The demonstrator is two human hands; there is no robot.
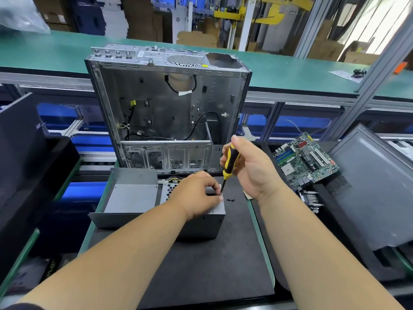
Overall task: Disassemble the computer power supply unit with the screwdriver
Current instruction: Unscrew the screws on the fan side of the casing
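**Partway through: loose screws out, casing not yet apart**

Already out and lying on the black mat (201,260): two small dark screws (230,200), just beside the unit at about 3 o'clock from it. Judged from that, some fasteners removed, at least one more in hand, and the shell's separation, with the insides behind it, left to do. Cannot tell how many screws remain; the left hand covers much of the top.

Power supply unit (201,222): a grey metal box near the mat's middle, at 6 o'clock from the stripped computer case (169,104) standing behind it. Plain dull side wall toward the camera with a few small holes; a perforated panel and a bundle of yellow and black wires showing at its 11 o'clock corner. Touching or just beside it at 9 o'clock, a grey sheet-metal tray (125,193); whether part of the unit cannot be told.

Left hand (196,195): resting on top of the unit, fingers curled at its far right edge, pinching or steadying there. Right hand (250,166): closed around the yellow-and-black screwdriver (230,164), held near upright, tip down at the unit's top right edge just beside the left fingertips (218,189).

Off at 3 o'clock, well apart: a bare motherboard (306,162).
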